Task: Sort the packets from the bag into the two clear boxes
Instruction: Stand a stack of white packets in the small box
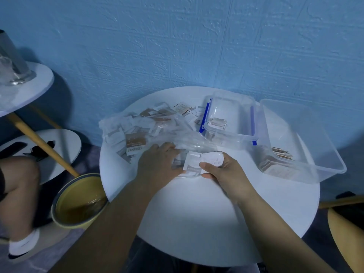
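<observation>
A clear plastic bag [149,127] full of white and brown packets lies on the round white table [206,213], its mouth toward me. My left hand [157,164] rests at the bag's mouth, its fingers on white packets there. My right hand [222,170] pinches several white packets [199,160] between thumb and fingers just above the table. A small clear box [230,117] with blue clips stands behind, holding a few packets. A larger clear box [301,142] to its right holds brown packets at its near end.
A yellow bin [78,201] stands on the floor left of the table. Two smaller white round tables are at the far left, one with a glass jug [11,62]. Another person's knee and shoe show at the left edge. A blue wall rises behind.
</observation>
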Available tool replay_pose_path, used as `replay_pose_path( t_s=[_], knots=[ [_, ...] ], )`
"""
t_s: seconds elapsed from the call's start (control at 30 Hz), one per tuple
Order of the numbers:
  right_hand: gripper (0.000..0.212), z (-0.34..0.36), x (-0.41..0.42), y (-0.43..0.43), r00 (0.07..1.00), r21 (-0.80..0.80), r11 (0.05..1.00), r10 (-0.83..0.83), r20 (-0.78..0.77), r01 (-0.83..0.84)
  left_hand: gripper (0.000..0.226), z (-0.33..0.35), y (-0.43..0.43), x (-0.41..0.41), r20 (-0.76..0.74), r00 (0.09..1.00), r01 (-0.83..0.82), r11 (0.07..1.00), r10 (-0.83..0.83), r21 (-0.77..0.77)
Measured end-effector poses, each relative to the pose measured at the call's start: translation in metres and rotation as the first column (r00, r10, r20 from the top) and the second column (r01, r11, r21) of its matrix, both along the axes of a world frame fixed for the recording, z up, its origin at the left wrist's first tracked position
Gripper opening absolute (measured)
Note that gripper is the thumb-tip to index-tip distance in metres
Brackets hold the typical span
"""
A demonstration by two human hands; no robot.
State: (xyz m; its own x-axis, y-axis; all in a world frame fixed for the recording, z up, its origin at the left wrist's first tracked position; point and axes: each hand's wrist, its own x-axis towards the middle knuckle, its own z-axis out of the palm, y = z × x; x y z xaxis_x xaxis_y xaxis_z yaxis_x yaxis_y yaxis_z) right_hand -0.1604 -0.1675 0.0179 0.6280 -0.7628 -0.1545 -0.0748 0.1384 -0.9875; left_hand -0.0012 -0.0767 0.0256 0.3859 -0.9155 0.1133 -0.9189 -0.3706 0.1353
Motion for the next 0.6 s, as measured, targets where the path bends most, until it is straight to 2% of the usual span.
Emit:
replay_pose_path(
  t_s=[0.07,0.13,0.23,0.3,0.33,0.4,0.47,0.5,0.57,0.6],
  knots=[
    [0.019,-0.001,-0.002,-0.001,1.0,0.027,1.0,-0.009,0.028,0.008,0.055,-0.003,-0.005,-0.001,0.049,0.998,0.025,0.999,-0.026,0.019],
    [0.019,-0.001,-0.003,-0.001,0.998,0.053,0.998,-0.017,0.053,0.014,0.048,-0.007,-0.008,0.001,0.064,0.997,0.045,0.999,-0.043,-0.029],
    [0.019,-0.002,-0.004,-0.001,0.997,0.062,0.998,-0.028,0.073,0.023,0.028,-0.009,-0.006,0.0,0.076,0.991,0.121,0.974,-0.108,-0.194],
    [0.019,-0.001,-0.005,-0.001,0.996,0.062,0.998,-0.037,0.085,0.032,0.029,-0.012,-0.002,0.001,0.059,0.995,0.1,0.936,-0.085,-0.339],
    [0.019,-0.002,-0.006,-0.002,0.995,0.066,0.997,-0.044,0.089,0.039,0.033,-0.012,0.0,0.001,0.022,0.998,0.06,0.913,-0.056,-0.403],
    [0.02,-0.001,-0.008,-0.003,0.993,0.08,0.996,-0.052,0.103,0.044,0.037,-0.005,0.005,-0.004,-0.157,0.987,-0.053,0.87,-0.028,-0.491],
    [0.02,0.0,-0.009,-0.003,0.994,0.067,0.997,-0.033,0.106,0.026,0.029,0.004,0.01,-0.01,-0.409,0.912,-0.209,0.823,-0.031,-0.528],
    [0.019,0.001,-0.009,-0.002,0.994,0.049,0.999,-0.014,0.105,0.009,0.024,0.006,0.011,-0.013,-0.544,0.838,-0.285,0.811,-0.049,-0.511],
    [0.019,0.006,-0.006,0.002,0.994,0.006,1.0,0.029,0.103,-0.03,0.02,0.008,0.011,-0.023,-0.783,0.615,-0.417,0.806,-0.09,-0.42],
    [0.019,0.008,-0.003,0.005,0.994,-0.028,0.998,0.051,0.097,-0.048,0.02,0.008,0.012,-0.029,-0.857,0.502,-0.468,0.797,-0.116,-0.383]
  ],
)
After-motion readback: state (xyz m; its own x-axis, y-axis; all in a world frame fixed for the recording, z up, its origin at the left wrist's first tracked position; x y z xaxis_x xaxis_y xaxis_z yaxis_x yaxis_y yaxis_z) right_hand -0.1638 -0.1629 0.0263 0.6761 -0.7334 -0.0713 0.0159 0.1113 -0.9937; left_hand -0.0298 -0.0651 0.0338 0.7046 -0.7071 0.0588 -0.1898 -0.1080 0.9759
